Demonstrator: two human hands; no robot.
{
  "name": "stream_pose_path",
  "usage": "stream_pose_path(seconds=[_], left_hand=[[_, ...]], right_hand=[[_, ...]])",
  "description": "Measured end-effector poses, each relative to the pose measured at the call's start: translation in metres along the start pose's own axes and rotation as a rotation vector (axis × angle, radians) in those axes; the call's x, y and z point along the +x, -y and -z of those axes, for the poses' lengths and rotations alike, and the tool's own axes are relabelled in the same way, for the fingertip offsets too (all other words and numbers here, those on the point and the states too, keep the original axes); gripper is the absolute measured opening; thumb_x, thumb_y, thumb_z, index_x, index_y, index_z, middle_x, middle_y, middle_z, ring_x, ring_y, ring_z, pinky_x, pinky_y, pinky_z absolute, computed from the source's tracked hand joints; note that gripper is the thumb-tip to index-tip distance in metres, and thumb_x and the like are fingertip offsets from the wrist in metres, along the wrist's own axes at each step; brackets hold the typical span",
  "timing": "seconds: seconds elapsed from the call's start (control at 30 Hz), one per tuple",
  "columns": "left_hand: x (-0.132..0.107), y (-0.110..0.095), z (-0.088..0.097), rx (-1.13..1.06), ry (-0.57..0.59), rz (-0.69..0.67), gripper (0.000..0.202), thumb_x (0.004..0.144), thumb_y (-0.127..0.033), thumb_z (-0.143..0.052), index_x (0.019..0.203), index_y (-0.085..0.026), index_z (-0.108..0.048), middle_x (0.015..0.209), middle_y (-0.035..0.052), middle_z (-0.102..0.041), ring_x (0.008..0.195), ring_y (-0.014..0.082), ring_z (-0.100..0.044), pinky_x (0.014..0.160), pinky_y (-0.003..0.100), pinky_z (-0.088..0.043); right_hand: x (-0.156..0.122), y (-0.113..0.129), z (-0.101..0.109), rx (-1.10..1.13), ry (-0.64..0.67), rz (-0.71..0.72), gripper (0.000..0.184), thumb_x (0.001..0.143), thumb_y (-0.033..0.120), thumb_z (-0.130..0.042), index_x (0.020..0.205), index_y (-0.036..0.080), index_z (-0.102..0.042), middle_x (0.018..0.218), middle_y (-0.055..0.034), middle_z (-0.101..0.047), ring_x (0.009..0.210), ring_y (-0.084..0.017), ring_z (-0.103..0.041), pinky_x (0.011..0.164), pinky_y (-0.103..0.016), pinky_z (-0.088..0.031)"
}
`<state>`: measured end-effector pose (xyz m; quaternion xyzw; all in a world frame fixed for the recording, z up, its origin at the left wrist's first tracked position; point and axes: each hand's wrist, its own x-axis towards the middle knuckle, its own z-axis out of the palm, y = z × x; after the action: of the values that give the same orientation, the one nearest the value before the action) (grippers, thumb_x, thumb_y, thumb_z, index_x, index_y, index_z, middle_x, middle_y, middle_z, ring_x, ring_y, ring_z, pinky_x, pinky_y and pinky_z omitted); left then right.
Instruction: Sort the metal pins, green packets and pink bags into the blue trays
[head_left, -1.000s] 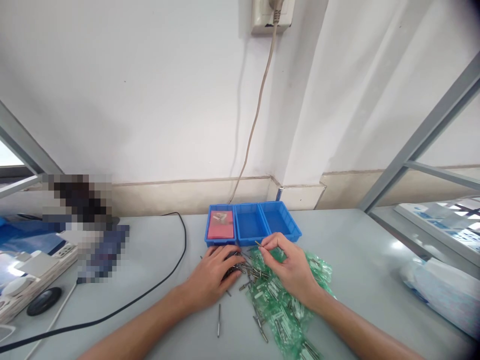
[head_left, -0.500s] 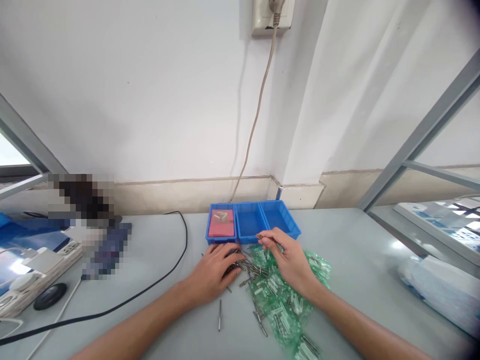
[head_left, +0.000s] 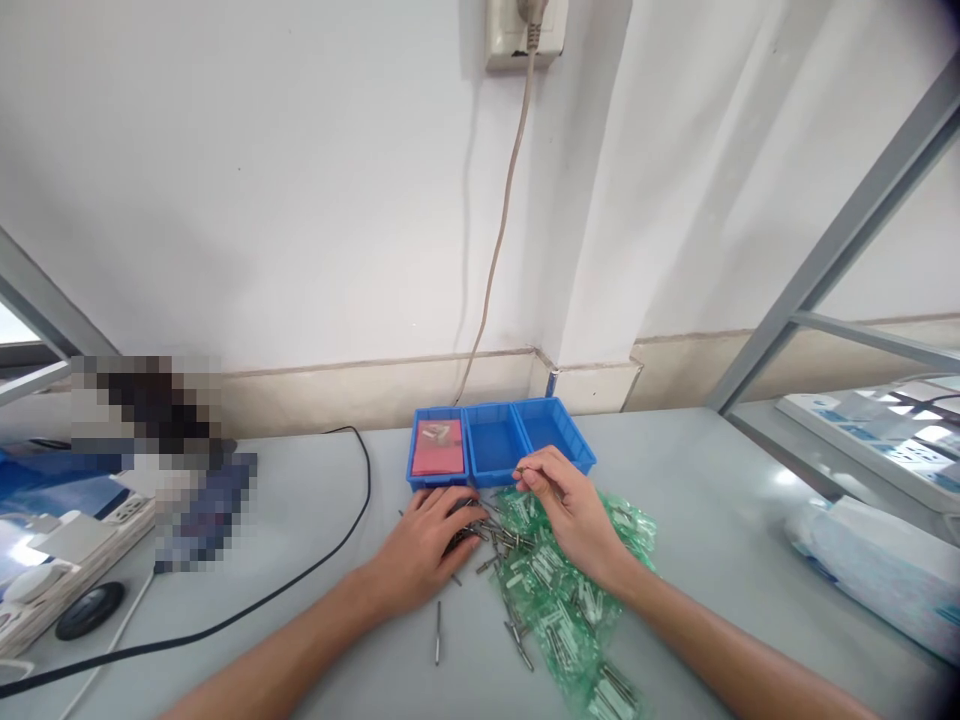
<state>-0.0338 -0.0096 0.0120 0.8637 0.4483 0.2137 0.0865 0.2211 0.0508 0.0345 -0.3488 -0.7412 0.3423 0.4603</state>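
My right hand (head_left: 568, 510) pinches a small metal pin (head_left: 520, 471) between thumb and fingers, just in front of the blue three-compartment tray (head_left: 501, 469). My left hand (head_left: 424, 545) rests palm down on the grey table, its fingers lying over a heap of metal pins (head_left: 489, 535). Green plastic packets (head_left: 562, 600) holding more pins lie spread under and beside my right wrist. The tray's left compartment holds a pink card (head_left: 438, 447) with a small part on it; the middle and right compartments look bare.
One loose pin (head_left: 438, 632) lies near my left forearm. A black cable (head_left: 300, 580) curves across the table on the left. A white power strip (head_left: 67, 545) and a black round object (head_left: 88, 610) sit far left. A white bag (head_left: 877, 570) lies at right.
My right hand has carried the pin a little forward, closer to the tray's front edge. The left hand stays on the heap of pins. The view has shifted slightly.
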Motion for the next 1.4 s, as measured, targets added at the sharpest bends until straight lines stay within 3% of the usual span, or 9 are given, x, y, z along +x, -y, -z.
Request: stream_pose_path(seconds=[0.27, 0.47, 0.67, 0.8, 1.17, 1.4], left_hand=[[0.0, 0.0, 0.001, -0.011, 0.01, 0.01, 0.029, 0.111, -0.027, -0.057, 0.138, -0.029, -0.065, 0.144, 0.0074, -0.063, 0.13, 0.027, -0.059, 0.114, 0.047, -0.046], [0.001, -0.001, 0.002, -0.029, 0.023, 0.023, 0.029, 0.111, -0.028, -0.056, 0.138, -0.029, -0.065, 0.144, 0.0072, -0.063, 0.131, 0.027, -0.059, 0.115, 0.047, -0.046], [-0.001, -0.001, 0.004, -0.028, 0.026, 0.037, 0.029, 0.112, -0.028, -0.054, 0.139, -0.03, -0.065, 0.145, 0.0078, -0.062, 0.132, 0.0273, -0.058, 0.115, 0.046, -0.047], [-0.002, -0.002, 0.004, -0.022, 0.01, 0.058, 0.031, 0.113, -0.027, -0.05, 0.141, -0.031, -0.064, 0.144, 0.0069, -0.064, 0.13, 0.026, -0.06, 0.114, 0.044, -0.049], [0.0, -0.008, 0.0, -0.027, -0.06, 0.117, 0.026, 0.112, -0.027, -0.054, 0.134, -0.03, -0.068, 0.139, 0.0076, -0.067, 0.124, 0.0251, -0.065, 0.109, 0.04, -0.053], [-0.004, -0.005, -0.005, -0.008, -0.054, 0.114, 0.025, 0.11, -0.024, -0.055, 0.131, -0.028, -0.067, 0.14, 0.009, -0.065, 0.125, 0.0277, -0.064, 0.108, 0.045, -0.054]], right_hand=[[-0.001, -0.003, 0.002, -0.018, -0.012, -0.016, 0.025, 0.111, 0.04, -0.057, 0.102, 0.025, -0.074, 0.098, -0.0048, -0.067, 0.093, -0.023, -0.064, 0.087, -0.036, -0.049], [0.002, 0.002, 0.002, 0.243, -0.016, -0.16, 0.029, 0.106, 0.05, -0.064, 0.098, 0.024, -0.074, 0.098, -0.0048, -0.069, 0.088, -0.021, -0.066, 0.084, -0.034, -0.053], [0.01, 0.003, 0.006, 0.304, -0.08, -0.224, 0.035, 0.102, 0.056, -0.068, 0.1, 0.021, -0.075, 0.102, -0.006, -0.073, 0.078, -0.018, -0.064, 0.077, -0.032, -0.054], [0.014, -0.006, 0.006, 0.299, -0.099, -0.223, 0.037, 0.101, 0.057, -0.068, 0.101, 0.02, -0.076, 0.1, -0.0073, -0.074, 0.072, -0.018, -0.061, 0.07, -0.031, -0.052], [0.01, -0.013, 0.011, 0.118, 0.027, -0.129, 0.037, 0.109, 0.054, -0.055, 0.105, 0.023, -0.077, 0.093, -0.0061, -0.068, 0.073, -0.02, -0.059, 0.067, -0.031, -0.051], [0.004, -0.022, 0.003, 0.033, 0.042, -0.114, 0.031, 0.111, 0.047, -0.055, 0.108, 0.025, -0.076, 0.095, -0.0051, -0.067, 0.082, -0.021, -0.065, 0.071, -0.031, -0.051]])
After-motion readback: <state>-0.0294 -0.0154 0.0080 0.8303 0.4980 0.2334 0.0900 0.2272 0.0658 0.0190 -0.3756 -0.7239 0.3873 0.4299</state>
